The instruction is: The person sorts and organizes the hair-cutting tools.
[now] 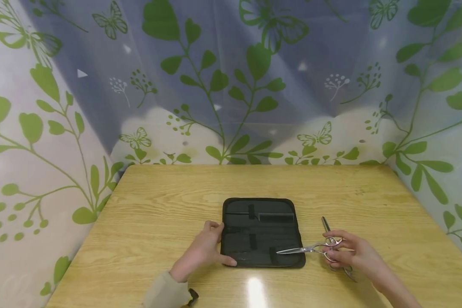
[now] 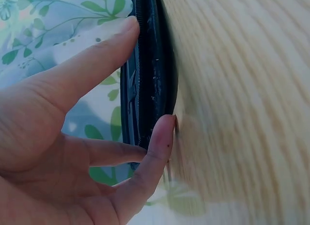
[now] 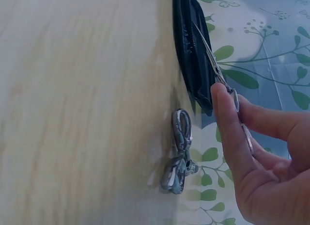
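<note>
A black zip case [image 1: 265, 235] lies opened flat on the table, its elastic loops facing up. A black tail comb [image 1: 275, 217] sits under a loop in its upper part. My left hand [image 1: 204, 246] holds the case's left side, thumb at the near corner and fingers along the edge. Silver hairdressing scissors [image 1: 309, 248] are pinched by the handles in my right hand [image 1: 350, 252]; their blades point left over the case's lower right, near a loop. A second pair of scissors [image 3: 181, 147] lies on the table beneath that hand, partly hidden in the head view.
The wood-grain table [image 1: 169, 192] extends around the case. Behind it and at both sides hangs a curtain [image 1: 223, 85] printed with green leaves and butterflies. Bright light reflects off the table's near part.
</note>
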`<state>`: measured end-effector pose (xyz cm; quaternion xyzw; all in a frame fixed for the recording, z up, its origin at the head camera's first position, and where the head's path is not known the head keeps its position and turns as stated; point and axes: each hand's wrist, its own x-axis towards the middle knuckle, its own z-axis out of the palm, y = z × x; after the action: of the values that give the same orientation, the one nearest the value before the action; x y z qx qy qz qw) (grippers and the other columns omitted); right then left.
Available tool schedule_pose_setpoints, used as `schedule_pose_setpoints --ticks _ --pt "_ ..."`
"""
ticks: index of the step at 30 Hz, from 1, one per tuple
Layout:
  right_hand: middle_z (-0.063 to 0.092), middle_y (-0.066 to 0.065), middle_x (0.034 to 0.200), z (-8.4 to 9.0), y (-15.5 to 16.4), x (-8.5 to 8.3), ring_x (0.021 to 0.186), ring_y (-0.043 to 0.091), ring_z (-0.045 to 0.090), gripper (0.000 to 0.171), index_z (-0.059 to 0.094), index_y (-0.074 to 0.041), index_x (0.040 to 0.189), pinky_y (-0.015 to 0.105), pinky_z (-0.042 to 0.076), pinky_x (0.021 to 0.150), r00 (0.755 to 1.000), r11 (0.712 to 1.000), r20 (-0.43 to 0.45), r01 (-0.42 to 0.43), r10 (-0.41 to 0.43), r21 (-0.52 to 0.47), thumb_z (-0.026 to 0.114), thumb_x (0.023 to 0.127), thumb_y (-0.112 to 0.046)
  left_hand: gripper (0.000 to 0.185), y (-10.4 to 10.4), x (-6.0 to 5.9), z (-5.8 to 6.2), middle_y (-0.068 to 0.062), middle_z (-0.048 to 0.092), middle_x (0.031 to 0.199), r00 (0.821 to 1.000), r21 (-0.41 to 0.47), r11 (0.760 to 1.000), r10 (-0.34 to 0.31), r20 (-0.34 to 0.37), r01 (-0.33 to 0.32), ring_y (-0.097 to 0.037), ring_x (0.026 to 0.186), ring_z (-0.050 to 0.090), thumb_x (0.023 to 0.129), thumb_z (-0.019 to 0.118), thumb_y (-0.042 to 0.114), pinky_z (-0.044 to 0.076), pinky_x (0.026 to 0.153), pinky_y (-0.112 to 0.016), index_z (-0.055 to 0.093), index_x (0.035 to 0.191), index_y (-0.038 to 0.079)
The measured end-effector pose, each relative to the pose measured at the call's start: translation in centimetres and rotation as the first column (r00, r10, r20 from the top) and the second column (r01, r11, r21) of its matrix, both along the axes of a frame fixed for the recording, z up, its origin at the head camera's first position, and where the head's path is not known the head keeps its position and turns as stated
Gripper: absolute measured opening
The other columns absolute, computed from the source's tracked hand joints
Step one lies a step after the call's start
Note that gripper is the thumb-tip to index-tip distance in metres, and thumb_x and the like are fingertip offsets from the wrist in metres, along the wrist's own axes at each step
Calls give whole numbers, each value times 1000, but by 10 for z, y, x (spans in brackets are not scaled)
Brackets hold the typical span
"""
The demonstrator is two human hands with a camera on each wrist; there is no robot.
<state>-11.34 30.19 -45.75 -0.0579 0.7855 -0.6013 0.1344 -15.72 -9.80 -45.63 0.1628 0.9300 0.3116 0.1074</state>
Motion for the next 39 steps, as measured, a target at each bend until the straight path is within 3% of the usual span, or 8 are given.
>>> schedule_pose_setpoints --ticks 4,9,16,20,27,32,39 --pt "58 33 128 -2 -5 3 86 19 75 59 47 16 138 37 61 74 1000 999 1 22 -22 50 75 90 -5 117 2 1 -1 -29 39 143 1000 -24 1000 1 7 -1 -44 118 55 60 99 32 49 99 -53 37 149 -13" --pt "61 34 123 -5 -9 4 79 16 74 57 55 15 131 32 61 67 997 984 -60 49 -39 173 81 83 -3 117 3 2 -3 -25 40 141 1000 -41 999 13 -3 -13 -41 121 53 59 100 30 49 100 -51 38 149 -13" --pt "68 11 106 -3 -14 2 72 3 68 50 69 4 121 22 53 60 964 875 -256 64 70 480 87 78 -13 116 5 2 -5 -22 42 138 999 -59 998 15 -44 -17 -36 116 54 57 100 31 49 98 -49 41 146 -16" --pt "70 10 105 -2 -22 3 68 3 67 51 68 2 121 22 53 58 960 867 -276 99 46 488 88 77 -11 116 5 2 -5 -21 43 136 998 -65 998 14 -54 -18 -35 114 54 57 101 32 49 97 -49 42 145 -16" --pt "72 5 100 -2 -34 1 58 2 58 41 70 -5 109 23 44 51 965 855 -261 132 3 501 90 74 -15 116 5 2 -4 -21 43 137 998 -69 997 21 -52 -25 -35 115 54 57 101 32 49 97 -49 42 145 -15" --pt "66 4 103 -2 -38 -1 64 2 60 39 72 -8 107 22 48 56 958 836 -285 153 5 527 91 73 -15 116 6 2 -4 -20 43 137 998 -65 997 27 -49 -30 -35 115 53 56 101 31 49 97 -49 42 145 -14" --pt "67 6 106 -3 -40 -4 69 4 67 39 73 -7 110 22 52 58 953 851 -302 133 32 509 90 75 -12 116 6 3 -3 -20 44 135 998 -68 997 17 -60 -21 -33 113 53 55 101 31 49 97 -48 43 144 -15"
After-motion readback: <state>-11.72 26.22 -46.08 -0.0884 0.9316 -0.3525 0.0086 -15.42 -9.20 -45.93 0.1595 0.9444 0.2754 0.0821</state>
